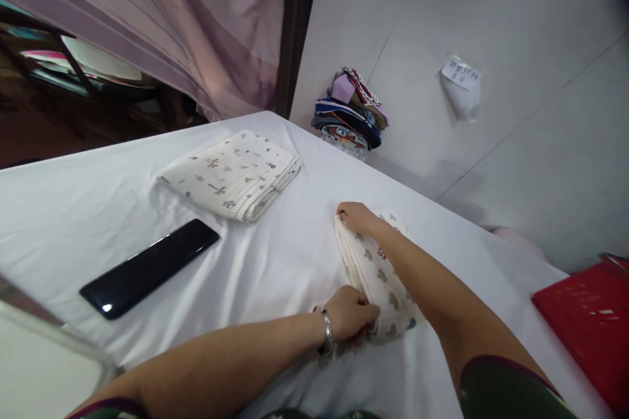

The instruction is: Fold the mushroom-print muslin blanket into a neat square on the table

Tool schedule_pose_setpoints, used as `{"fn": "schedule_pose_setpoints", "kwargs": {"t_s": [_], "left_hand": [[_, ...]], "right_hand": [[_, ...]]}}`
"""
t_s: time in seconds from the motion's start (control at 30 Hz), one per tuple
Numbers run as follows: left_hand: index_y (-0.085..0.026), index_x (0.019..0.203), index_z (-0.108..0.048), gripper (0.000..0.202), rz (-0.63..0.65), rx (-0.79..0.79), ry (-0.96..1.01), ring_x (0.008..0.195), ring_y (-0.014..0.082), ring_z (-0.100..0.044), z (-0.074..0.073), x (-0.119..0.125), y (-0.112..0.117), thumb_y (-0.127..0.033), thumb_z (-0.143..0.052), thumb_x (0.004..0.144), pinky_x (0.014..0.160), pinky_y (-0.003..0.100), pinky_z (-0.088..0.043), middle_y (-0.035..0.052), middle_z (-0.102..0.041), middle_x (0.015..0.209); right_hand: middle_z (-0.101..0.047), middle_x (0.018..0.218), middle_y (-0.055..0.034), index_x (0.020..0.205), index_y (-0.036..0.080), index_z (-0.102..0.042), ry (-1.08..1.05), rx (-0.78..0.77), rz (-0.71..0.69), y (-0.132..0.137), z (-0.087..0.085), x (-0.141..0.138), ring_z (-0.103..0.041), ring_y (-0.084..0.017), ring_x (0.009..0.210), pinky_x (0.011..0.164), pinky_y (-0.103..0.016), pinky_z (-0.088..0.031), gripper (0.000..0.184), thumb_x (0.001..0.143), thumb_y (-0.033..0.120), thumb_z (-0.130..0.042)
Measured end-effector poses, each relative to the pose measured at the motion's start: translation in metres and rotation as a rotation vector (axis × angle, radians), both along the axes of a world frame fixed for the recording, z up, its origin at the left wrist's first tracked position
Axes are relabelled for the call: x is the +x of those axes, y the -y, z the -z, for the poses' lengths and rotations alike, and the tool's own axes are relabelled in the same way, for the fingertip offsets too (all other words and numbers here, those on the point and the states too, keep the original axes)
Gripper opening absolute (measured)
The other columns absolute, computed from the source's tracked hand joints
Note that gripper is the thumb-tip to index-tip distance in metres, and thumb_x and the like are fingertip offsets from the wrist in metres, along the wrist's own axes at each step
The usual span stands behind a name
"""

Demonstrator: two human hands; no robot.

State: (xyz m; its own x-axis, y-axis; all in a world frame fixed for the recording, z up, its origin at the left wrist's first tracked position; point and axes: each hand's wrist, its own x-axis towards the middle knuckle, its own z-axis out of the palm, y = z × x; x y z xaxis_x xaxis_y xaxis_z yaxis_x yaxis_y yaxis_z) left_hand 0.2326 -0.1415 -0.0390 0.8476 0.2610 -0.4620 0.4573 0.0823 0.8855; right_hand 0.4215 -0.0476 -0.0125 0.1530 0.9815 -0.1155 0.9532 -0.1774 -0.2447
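Observation:
A folded white cloth [388,275] with grey and red prints lies on the white-covered table [275,275], its layered edges turned to the left. My left hand [348,314], with a silver bracelet at the wrist, is closed on the near corner of this cloth. At the far corner, my right hand [358,217] pinches the layers with its fingers curled. My right forearm hides part of the cloth. A second folded cloth [230,173] with small plant prints rests farther back on the left, apart from both hands.
A black phone [150,267] lies left on the table. Folded clothes [348,111] are stacked on the floor beyond the edge, near a labelled plastic bag [460,88]. A red bag [584,321] is at right; a pink curtain [196,26] hangs behind.

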Motion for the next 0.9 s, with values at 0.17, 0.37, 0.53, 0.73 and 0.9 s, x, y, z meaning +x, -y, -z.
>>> {"fn": "schedule_pose_setpoints", "kwargs": {"t_s": [0.17, 0.37, 0.53, 0.73, 0.9], "left_hand": [[-0.017, 0.051, -0.048, 0.027, -0.003, -0.017, 0.002, 0.032, 0.0104, -0.043, 0.004, 0.001, 0.001, -0.035, -0.049, 0.071, 0.033, 0.021, -0.032, -0.0033, -0.045, 0.039], [-0.016, 0.053, -0.049, 0.027, 0.012, -0.016, 0.030, 0.032, 0.0095, -0.043, 0.006, 0.001, 0.000, -0.034, -0.049, 0.073, 0.033, 0.020, -0.032, -0.0035, -0.046, 0.039], [-0.017, 0.052, -0.045, 0.029, 0.025, -0.053, 0.016, 0.032, 0.0090, -0.044, 0.002, 0.001, 0.000, -0.032, -0.049, 0.077, 0.035, 0.020, -0.035, -0.0043, -0.044, 0.037], [-0.017, 0.052, -0.045, 0.030, 0.028, -0.024, 0.033, 0.031, 0.0094, -0.043, 0.007, 0.002, -0.001, -0.034, -0.049, 0.077, 0.034, 0.020, -0.034, -0.0042, -0.045, 0.037], [-0.017, 0.053, -0.044, 0.031, 0.041, 0.004, 0.024, 0.032, 0.0090, -0.044, 0.004, 0.002, -0.004, -0.036, -0.048, 0.077, 0.034, 0.019, -0.033, -0.0040, -0.046, 0.038]], "right_hand": [[-0.066, 0.094, -0.0039, 0.087, 0.021, -0.062, -0.029, 0.035, -0.009, 0.001, 0.011, -0.004, -0.057, -0.018, 0.087, 0.076, -0.028, -0.041, 0.021, 0.078, 0.012, -0.045], [-0.063, 0.103, -0.0055, 0.097, 0.019, -0.060, -0.031, 0.157, -0.009, 0.014, 0.017, -0.009, -0.053, -0.018, 0.099, 0.092, -0.032, -0.035, 0.027, 0.081, 0.011, -0.040], [-0.056, 0.121, -0.0074, 0.115, 0.020, -0.053, 0.006, 0.356, 0.031, 0.035, 0.014, -0.020, -0.042, -0.019, 0.118, 0.104, -0.040, -0.021, 0.033, 0.085, 0.017, -0.038], [-0.034, 0.143, -0.0078, 0.134, 0.021, -0.038, 0.038, 0.182, 0.024, 0.052, 0.024, -0.032, -0.020, -0.024, 0.135, 0.108, -0.048, -0.009, 0.048, 0.090, 0.040, -0.036], [-0.027, 0.147, -0.0071, 0.137, 0.022, -0.034, -0.015, 0.101, 0.029, 0.046, 0.020, -0.034, -0.014, -0.024, 0.137, 0.109, -0.049, -0.006, 0.053, 0.091, 0.048, -0.032]]}}
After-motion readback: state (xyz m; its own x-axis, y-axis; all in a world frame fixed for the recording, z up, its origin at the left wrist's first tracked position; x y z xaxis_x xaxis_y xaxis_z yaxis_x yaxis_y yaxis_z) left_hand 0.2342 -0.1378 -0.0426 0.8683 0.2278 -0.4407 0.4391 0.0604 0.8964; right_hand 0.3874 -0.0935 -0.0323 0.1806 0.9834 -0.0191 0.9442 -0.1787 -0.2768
